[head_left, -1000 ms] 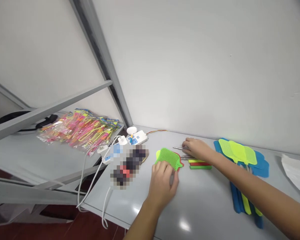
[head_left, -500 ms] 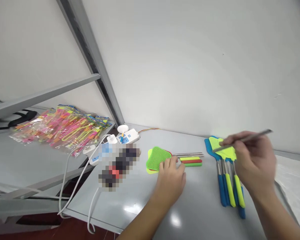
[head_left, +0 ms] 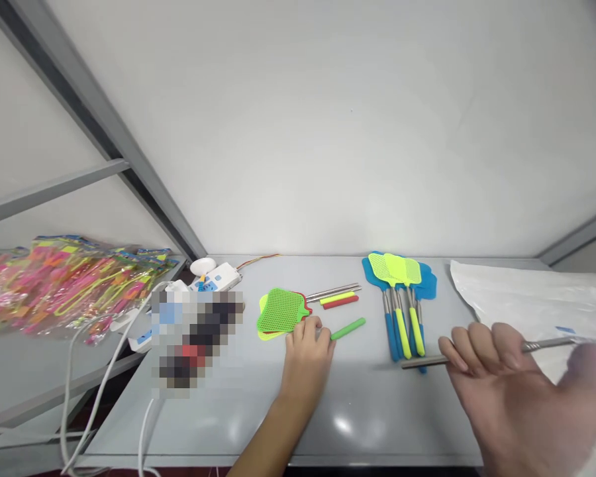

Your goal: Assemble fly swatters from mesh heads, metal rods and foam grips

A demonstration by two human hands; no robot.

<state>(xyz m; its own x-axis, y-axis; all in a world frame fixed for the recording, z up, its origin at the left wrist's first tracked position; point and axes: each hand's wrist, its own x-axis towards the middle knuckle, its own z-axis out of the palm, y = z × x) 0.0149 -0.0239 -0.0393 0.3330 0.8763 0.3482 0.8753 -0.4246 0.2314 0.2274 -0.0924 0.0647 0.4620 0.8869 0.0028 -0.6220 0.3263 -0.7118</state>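
My left hand (head_left: 304,354) rests on the table with its fingers bent round the near end of a green handle (head_left: 348,328). Just beyond the fingers lie fly swatter heads, a green one (head_left: 281,310) on top, with red and yellow edges showing beneath. My right hand (head_left: 521,391) is raised, palm turned up and thumb blurred. Its fingers are curled round a thin metal rod (head_left: 424,361) that has a ridged part near the thumb. Left of the right hand lies a group of blue and yellow fly swatters (head_left: 402,318), handles pointing towards me.
Metal rods (head_left: 332,292), a yellow handle (head_left: 336,298) and a red handle (head_left: 341,302) lie behind the green one. A white plastic sheet (head_left: 526,291) covers the right side. Power strips (head_left: 223,278), cables and a pixelated object (head_left: 201,344) stand left, beside bagged colourful items (head_left: 74,278).
The view has swung right. The green handle now lies apart from the red and yellow ones, angled, at my left hand. My right hand has moved right and nearer, turning palm up with the rod.
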